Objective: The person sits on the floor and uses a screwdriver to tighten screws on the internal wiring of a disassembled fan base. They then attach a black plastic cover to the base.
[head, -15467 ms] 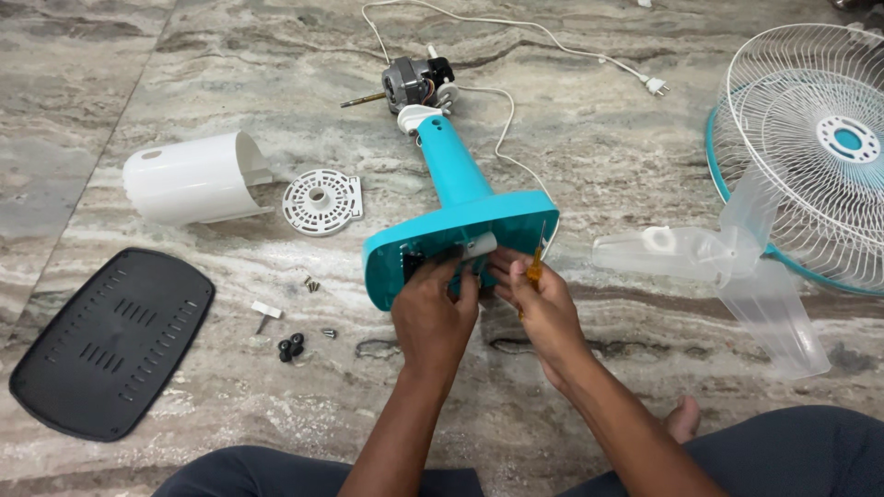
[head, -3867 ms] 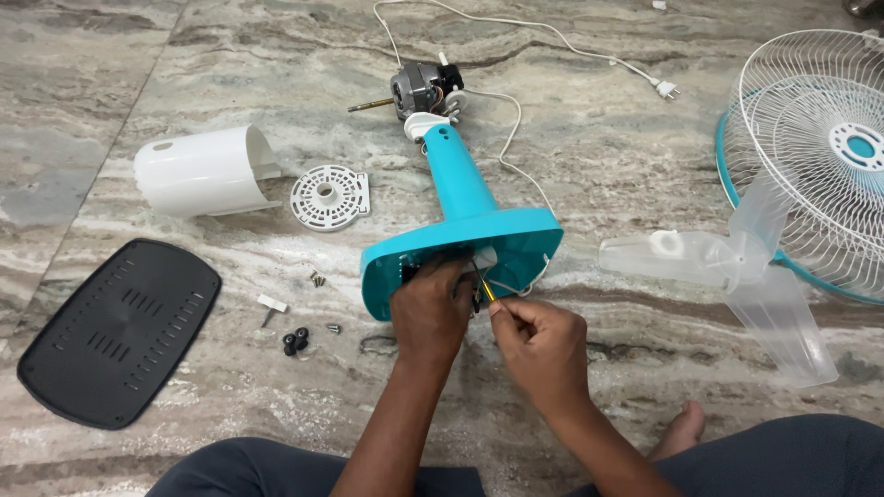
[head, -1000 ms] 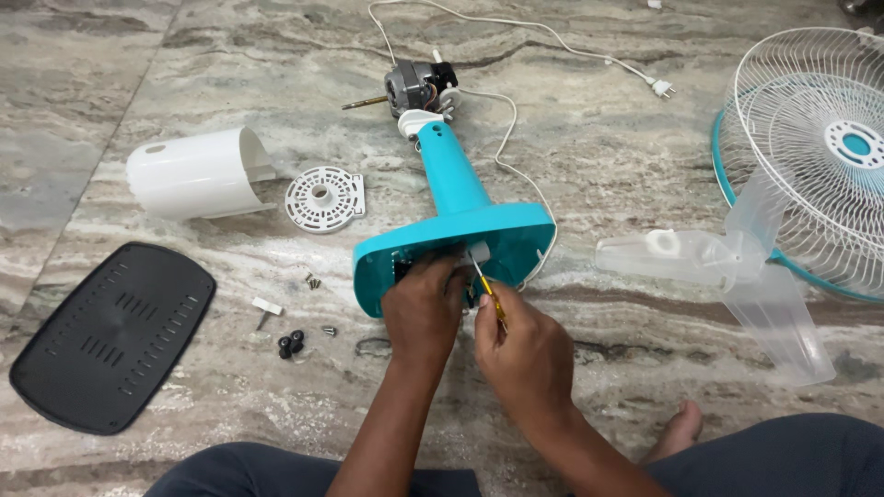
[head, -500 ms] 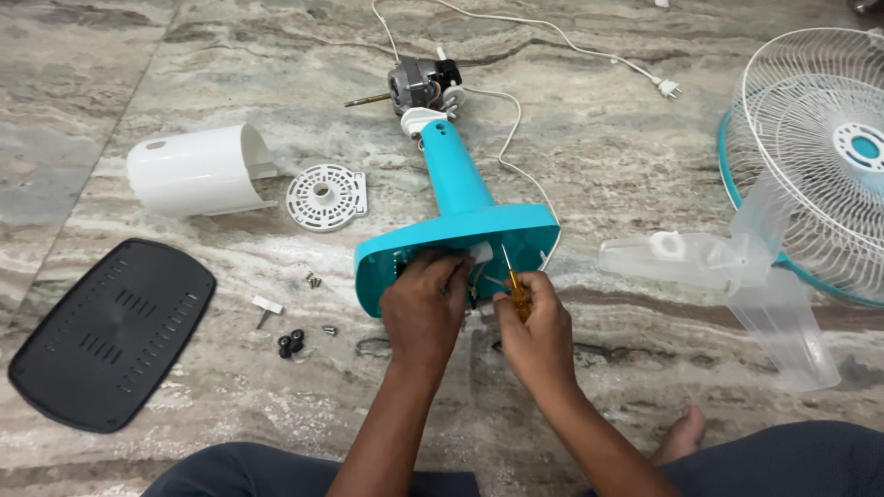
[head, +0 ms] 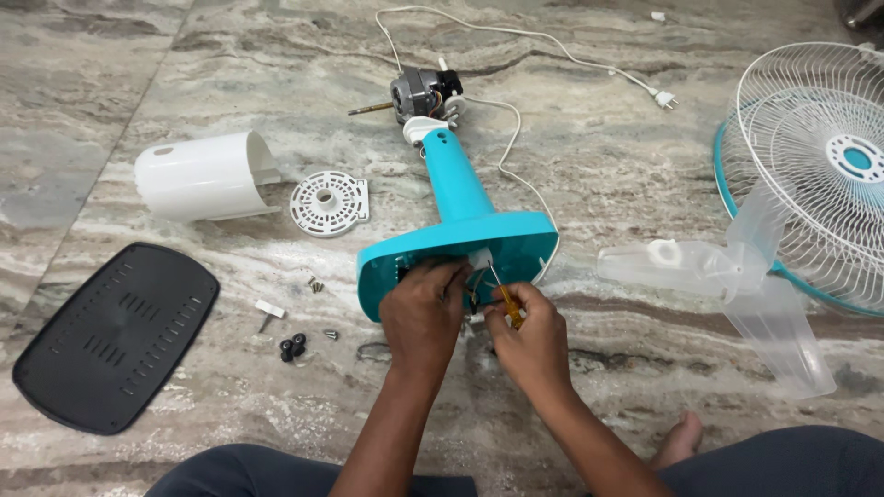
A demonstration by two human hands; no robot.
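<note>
Teal plastic is what both hands are working on here: the fan base [head: 458, 250] is lying tipped on its side on the marble floor [head: 589, 147], open underside facing the person, right in front of the hands. The left hand [head: 423, 308] is curled with its fingers reaching into the open underside of the base, touching the parts inside; can't tell if it's actually pinching anything in there. The right hand [head: 528, 340] is sitting just beside the left one, closed around a small screwdriver [head: 503, 300] with a yellow handle, its tip pointing up into the base near a white block.

Beyond the hands, the teal stem is running up to the bare motor [head: 419, 95], with a white power cord [head: 516, 55] looping off past it. Off to the left of the left hand, a few small screws and black rubber feet [head: 293, 347] are lying close by, then a black vented cover plate [head: 110, 336] further out, plus a white motor housing [head: 204, 176] and a round white grille disc [head: 329, 202]. Out to the right of the right hand, the clear fan blade [head: 727, 285] is resting against the white wire guard [head: 820, 166].
</note>
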